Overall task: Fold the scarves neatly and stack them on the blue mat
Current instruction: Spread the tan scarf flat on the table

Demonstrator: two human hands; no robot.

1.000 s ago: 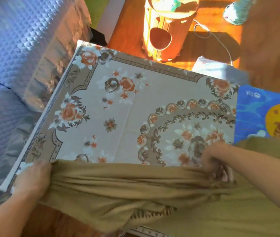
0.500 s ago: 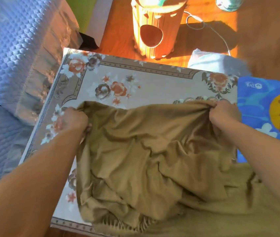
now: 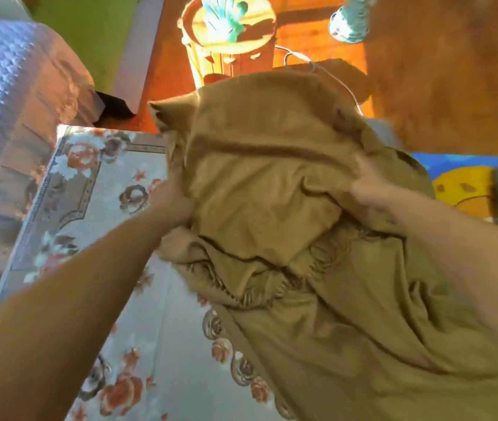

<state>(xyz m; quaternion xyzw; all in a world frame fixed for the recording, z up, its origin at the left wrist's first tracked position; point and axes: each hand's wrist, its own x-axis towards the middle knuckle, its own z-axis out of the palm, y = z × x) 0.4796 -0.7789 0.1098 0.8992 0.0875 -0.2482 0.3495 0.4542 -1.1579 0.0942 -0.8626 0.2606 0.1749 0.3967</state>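
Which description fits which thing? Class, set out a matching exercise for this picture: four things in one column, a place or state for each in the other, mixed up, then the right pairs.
Things:
1. tan scarf
2. floral cloth
3. blue mat
4. wooden stool

Descriptions:
A. stands on the sunlit floor, far side
B. gripped by both the left hand and the right hand
C. spread flat under the scarf
D. peeks out at the right, with a yellow picture

Pairs: 1-B, 2-C, 3-D, 4-A
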